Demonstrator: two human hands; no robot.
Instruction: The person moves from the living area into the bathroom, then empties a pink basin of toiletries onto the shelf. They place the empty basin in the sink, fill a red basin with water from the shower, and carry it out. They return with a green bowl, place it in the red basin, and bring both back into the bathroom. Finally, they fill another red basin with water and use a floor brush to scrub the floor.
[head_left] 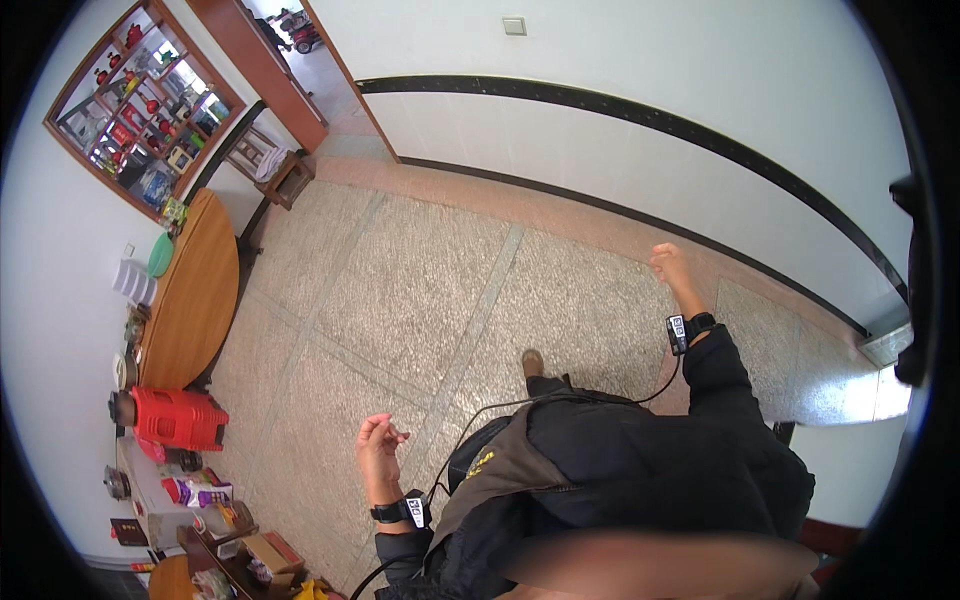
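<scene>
Two bare hands are well apart over the stone-patterned floor (410, 270). The left hand (380, 448) is loosely curled, a narrow gap between thumb and fingers; the right hand (672, 266), farther forward toward the floor's border along the wall (640, 165), has its fingers folded in, and I cannot tell whether anything is inside it. Nearest to them are the small boxes strapped at the wrists: a left wrist box (415, 512) and a right wrist box (678, 335). A thin black cable (497, 404) runs between the wrists, across the dark jacket (650, 450). One brown shoe (533, 362) shows on the floor.

Off to the left, a rounded wooden surface (200, 300) carries a green basin (160, 255) and a white rack (133, 282) along its wall-side edge. Beside its near end is a red ribbed container (180, 418). Past its far end stands a wooden chair (290, 180) bearing a pale cloth (270, 163).
</scene>
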